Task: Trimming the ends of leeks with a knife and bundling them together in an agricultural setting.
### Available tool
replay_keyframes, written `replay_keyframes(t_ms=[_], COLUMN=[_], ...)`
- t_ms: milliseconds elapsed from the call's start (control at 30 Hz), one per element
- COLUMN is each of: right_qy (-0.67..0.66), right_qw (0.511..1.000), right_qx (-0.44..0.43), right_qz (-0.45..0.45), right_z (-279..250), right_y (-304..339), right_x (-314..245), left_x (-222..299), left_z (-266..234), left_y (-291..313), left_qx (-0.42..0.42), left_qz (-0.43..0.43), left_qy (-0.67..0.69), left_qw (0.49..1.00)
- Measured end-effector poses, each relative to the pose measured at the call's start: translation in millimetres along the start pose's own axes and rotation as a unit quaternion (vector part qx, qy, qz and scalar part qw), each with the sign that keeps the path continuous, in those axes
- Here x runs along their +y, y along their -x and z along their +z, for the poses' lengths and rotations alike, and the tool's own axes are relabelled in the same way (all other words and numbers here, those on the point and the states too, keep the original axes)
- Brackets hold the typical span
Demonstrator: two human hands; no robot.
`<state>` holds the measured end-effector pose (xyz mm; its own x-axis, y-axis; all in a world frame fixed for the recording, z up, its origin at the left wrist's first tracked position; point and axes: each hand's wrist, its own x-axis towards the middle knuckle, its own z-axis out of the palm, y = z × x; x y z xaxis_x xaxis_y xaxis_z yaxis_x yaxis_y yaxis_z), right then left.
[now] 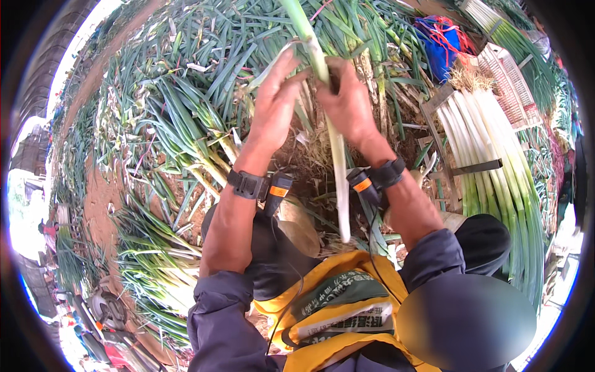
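Note:
A long green onion [338, 180] runs upright through the middle, its white end low in front of my lap and its green part reaching the upper edge. My right hand [350, 105] is closed round its stalk from the right side. My left hand [274, 105] is at the left of the stalk with its fingers curled. A pale, loose outer leaf [271, 69] peels away from the stalk and passes by these fingers, seemingly pinched in them. The fingertips are slightly blurred. Each wrist wears a black strap with a small device.
A trimmed bundle of green onions [480, 142] lies on a frame with a dark strap [474, 167] at right. Beyond it are a pale crate [508, 84] and a blue bag [437, 46] with red ties. Untrimmed green onions [186, 124] and cut leaves cover the ground at left and ahead.

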<state>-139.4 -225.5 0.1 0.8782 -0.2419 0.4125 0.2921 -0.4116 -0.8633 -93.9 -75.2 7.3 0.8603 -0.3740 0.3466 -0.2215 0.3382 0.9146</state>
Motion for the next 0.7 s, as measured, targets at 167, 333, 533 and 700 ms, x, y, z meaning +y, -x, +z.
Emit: replay_keyframes(t_ms=[167,333,533,700], right_qy=[-0.280,-0.081,-0.120,-0.001], right_qw=[0.950,0.982,0.976,0.989], right_qx=[-0.099,-0.167,-0.171,-0.134], right_qz=[0.095,0.046,0.053,-0.058], right_z=[-23.2,-12.4,-3.2,10.4], right_y=[-8.6,-12.1,-21.9,-0.6], right_x=[-8.3,-14.7,-4.9,-19.4], left_x=[-2.9,-27.2,-20.0,-15.0], left_z=[-2.8,0.0,8.7,2.7], left_y=[-7.5,-13.4,-13.5,-7.2], left_qx=[0.109,0.066,0.164,0.151], left_qz=[-0.227,-0.072,-0.016,-0.008], left_qy=[0.217,0.319,0.290,0.259], left_qw=[0.943,0.943,0.943,0.954])
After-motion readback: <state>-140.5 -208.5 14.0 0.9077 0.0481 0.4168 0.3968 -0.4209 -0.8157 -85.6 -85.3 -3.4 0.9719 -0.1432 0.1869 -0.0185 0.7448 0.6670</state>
